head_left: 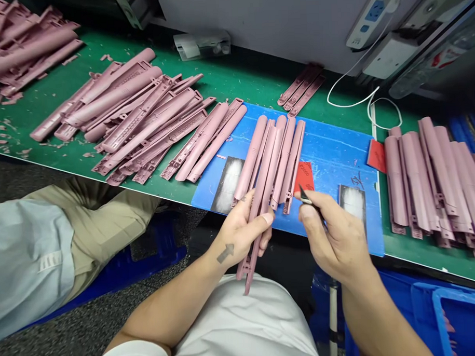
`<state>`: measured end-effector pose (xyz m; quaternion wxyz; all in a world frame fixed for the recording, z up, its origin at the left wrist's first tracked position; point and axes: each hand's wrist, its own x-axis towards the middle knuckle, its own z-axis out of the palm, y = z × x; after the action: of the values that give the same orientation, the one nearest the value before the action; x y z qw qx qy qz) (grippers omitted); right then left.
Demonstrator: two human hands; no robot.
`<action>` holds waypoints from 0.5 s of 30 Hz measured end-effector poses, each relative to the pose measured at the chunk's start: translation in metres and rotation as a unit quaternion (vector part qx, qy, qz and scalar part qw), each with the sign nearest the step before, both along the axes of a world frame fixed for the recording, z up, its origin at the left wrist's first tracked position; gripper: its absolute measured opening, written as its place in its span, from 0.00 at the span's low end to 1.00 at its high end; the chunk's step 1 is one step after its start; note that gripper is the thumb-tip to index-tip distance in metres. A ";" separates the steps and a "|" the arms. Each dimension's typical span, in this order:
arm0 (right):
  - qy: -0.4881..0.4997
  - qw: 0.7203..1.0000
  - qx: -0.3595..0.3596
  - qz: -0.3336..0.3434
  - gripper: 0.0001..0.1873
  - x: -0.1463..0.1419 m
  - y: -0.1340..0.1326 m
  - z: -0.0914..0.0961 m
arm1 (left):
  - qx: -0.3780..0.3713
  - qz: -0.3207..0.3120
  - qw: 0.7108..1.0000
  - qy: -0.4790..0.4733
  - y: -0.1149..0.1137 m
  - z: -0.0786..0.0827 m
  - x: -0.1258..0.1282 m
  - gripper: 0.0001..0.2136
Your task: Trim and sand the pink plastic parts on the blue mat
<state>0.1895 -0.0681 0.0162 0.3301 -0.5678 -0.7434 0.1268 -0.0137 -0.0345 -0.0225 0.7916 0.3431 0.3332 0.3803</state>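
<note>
My left hand is closed around a long pink plastic strip, gripping it near its lower part; the strip's top lies among several similar pink strips on a blue mat. My right hand pinches a small dark blade-like tool, its tip just right of the held strip. A red square of sandpaper lies on the mat right behind the tool.
Heaps of pink strips cover the green bench at left, and a neat row of pink strips lies at right. A seated person's leg is at left. Blue crates stand below the bench. A white cable trails at the back.
</note>
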 end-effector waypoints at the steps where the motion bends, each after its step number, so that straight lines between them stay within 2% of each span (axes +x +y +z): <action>1: -0.061 0.998 0.028 0.003 0.12 0.001 0.006 0.006 | -0.006 -0.008 1.000 -0.004 -0.001 0.001 0.000 0.15; 4: -0.215 0.972 0.094 -0.012 0.14 0.000 0.020 0.019 | -0.009 -0.009 1.000 -0.018 -0.003 0.003 0.002 0.14; 6: -0.276 0.952 0.132 -0.024 0.14 -0.002 0.025 0.022 | -0.007 -0.007 1.000 -0.016 -0.004 0.003 0.003 0.14; 10: -0.326 0.930 0.170 -0.017 0.13 -0.005 0.029 0.020 | -0.008 -0.014 1.000 -0.013 -0.005 0.002 0.002 0.13; 15: -0.346 0.923 0.167 -0.017 0.15 -0.007 0.027 0.016 | -0.019 -0.029 0.999 0.002 -0.007 0.004 0.002 0.12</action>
<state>0.1823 -0.0414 0.0318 0.1444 -0.5255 -0.8118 -0.2098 -0.0118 -0.0420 -0.0188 0.8078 0.3388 0.3318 0.3501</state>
